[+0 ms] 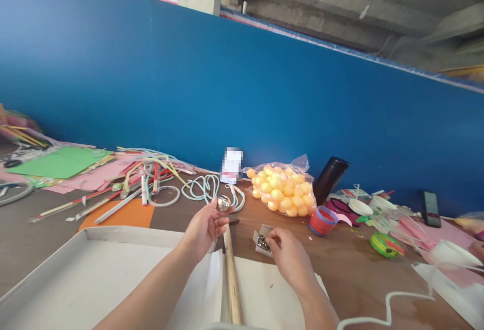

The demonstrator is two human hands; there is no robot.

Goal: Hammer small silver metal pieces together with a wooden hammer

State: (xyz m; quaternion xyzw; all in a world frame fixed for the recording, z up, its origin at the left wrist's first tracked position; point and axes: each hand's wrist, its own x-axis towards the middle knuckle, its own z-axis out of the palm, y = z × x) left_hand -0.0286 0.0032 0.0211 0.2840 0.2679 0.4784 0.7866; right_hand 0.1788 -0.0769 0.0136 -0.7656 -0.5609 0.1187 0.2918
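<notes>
My left hand (204,229) is raised a little over the table and pinches a small shiny silver ball (223,203) between thumb and fingertips. My right hand (289,257) rests on the table with its fingers curled into a small open cardboard box (261,241) of dark metal pieces; what the fingers hold is hidden. Between the two hands a wooden stick (232,279) lies pointing away from me. A shallow white tray (94,234) sits below my left forearm.
A bag of orange ping-pong balls (282,188) lies beyond the hands, next to a black cylinder (330,178) and a red cup (322,220). Coiled tubes (206,187), sticks and coloured paper (60,162) cover the left. A blue wall (242,93) backs the table. A phone (431,208) lies far right.
</notes>
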